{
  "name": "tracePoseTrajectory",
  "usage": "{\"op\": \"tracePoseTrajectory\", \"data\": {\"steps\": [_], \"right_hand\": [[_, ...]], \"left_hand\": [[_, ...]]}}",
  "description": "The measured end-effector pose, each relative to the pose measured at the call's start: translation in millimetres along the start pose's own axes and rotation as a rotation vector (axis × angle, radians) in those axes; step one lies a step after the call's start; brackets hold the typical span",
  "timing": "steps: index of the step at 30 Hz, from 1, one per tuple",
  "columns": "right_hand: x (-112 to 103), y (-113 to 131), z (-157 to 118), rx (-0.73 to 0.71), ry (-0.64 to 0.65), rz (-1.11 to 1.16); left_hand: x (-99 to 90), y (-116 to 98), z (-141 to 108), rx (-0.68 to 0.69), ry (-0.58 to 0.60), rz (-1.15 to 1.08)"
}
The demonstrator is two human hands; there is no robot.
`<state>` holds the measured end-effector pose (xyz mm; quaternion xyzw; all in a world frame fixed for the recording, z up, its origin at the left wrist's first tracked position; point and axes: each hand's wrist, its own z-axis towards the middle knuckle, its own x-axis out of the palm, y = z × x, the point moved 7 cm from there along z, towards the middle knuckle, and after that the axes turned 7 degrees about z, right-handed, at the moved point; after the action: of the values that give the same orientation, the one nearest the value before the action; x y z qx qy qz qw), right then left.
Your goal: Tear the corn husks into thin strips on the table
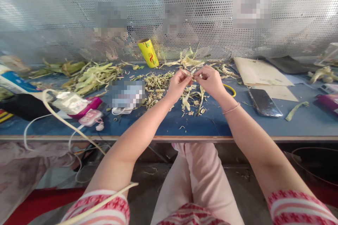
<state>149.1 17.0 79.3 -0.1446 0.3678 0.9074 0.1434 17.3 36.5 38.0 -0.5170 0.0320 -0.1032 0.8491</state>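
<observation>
Near the middle of the blue table (174, 126), my left hand (180, 83) and my right hand (210, 80) meet fingertip to fingertip. Both have their fingers pinched on a small pale plant piece (192, 72), whose exact shape is partly covered by the fingers. Below them lie dry, curled plant scraps (188, 100). A heap of small greenish trimmings (158, 81) spreads to the left of my left hand. More pale leafy scraps (187, 59) sit just behind both hands.
Long pale leaves (97, 75), a yellow tube (149, 54) and a power bank with cables (123, 110) are to the left. On the right are a yellow ring (231, 90), a phone (264, 102) and brown card (260, 70). A perforated metal panel (206, 17) stands behind.
</observation>
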Motion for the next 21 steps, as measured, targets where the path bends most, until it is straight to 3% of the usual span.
{"op": "tracePoseTrajectory", "data": {"steps": [7,14,21], "right_hand": [[4,1,0,-0.080,0.029,-0.092],[4,7,-4,-0.127,0.053,-0.076],[-4,18,-10,-0.231,-0.041,-0.097]], "left_hand": [[-1.2,3,0,-0.019,-0.014,0.015],[0.6,-10,-2,0.120,0.024,0.155],[5.0,-34,-15,0.285,-0.021,0.402]]}}
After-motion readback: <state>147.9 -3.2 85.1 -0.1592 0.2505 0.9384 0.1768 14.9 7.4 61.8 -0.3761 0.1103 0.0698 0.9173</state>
